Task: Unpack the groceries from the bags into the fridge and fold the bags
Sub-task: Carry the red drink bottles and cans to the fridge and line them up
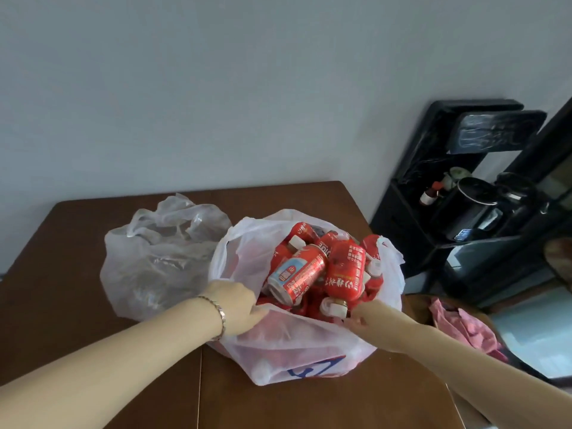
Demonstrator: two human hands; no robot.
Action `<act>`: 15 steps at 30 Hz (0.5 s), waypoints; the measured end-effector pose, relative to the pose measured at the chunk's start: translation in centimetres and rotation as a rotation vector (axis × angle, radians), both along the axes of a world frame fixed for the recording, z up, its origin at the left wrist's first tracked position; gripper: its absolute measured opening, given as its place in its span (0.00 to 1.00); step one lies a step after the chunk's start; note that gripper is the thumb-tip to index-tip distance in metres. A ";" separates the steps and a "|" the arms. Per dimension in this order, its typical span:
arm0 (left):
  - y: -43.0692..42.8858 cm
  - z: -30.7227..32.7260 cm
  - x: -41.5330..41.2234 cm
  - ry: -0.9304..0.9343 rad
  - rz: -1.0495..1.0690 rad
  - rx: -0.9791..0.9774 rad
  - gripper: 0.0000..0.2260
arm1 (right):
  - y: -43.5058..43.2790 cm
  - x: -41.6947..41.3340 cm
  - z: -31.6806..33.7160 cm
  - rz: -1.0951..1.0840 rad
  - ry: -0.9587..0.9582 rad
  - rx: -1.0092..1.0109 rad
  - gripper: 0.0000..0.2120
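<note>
Grocery bag (297, 351): thin white plastic with blue print on the near side, standing near the middle of the brown table (77, 305), mouth wide open.
Contents: red bottles (345, 274) with white caps, heaped above the rim; one red can (297, 275) lying tilted on top.
Left hand (238, 305): clamped on the near-left rim, fingers curled round the plastic; bracelet (218, 311) at the wrist.
Right hand (356, 317): at the near-right rim, beside a white cap; mostly hidden, so grip impossible to tell.
Second bag (154, 258): clear plastic, slumped, touching the first on its left.
Fridge: not in view.
Step in hand, likely: spreading the mouth to reach the drinks.
Advice: draw both rims outward and low, gently, to spare the thin film; lift the loose can first, to forestall a roll off the heap; keep the base flat on the table.
</note>
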State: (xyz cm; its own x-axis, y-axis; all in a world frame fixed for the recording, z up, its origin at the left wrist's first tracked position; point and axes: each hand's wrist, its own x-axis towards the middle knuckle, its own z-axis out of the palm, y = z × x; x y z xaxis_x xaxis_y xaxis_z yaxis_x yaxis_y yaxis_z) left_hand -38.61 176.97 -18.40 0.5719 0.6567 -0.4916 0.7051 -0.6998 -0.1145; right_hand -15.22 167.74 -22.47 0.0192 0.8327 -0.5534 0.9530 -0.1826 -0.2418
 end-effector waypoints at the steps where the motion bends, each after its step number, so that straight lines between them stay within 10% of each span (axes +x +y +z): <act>1: -0.3 -0.3 0.0 -0.004 0.052 -0.046 0.26 | 0.3 0.3 -0.1 -0.080 0.017 0.032 0.15; 5: -0.1 0.8 2.1 -0.333 0.327 -0.071 0.21 | 3.3 1.4 1.1 -0.595 0.162 0.404 0.14; 8: 0.9 1.1 5.4 -0.528 0.270 0.116 0.18 | 6.4 1.8 1.5 -0.810 0.236 0.362 0.33; 15: 2.5 -4.1 10.4 -0.288 0.421 -0.060 0.48 | 7.0 0.2 -2.5 -0.840 0.328 0.269 0.48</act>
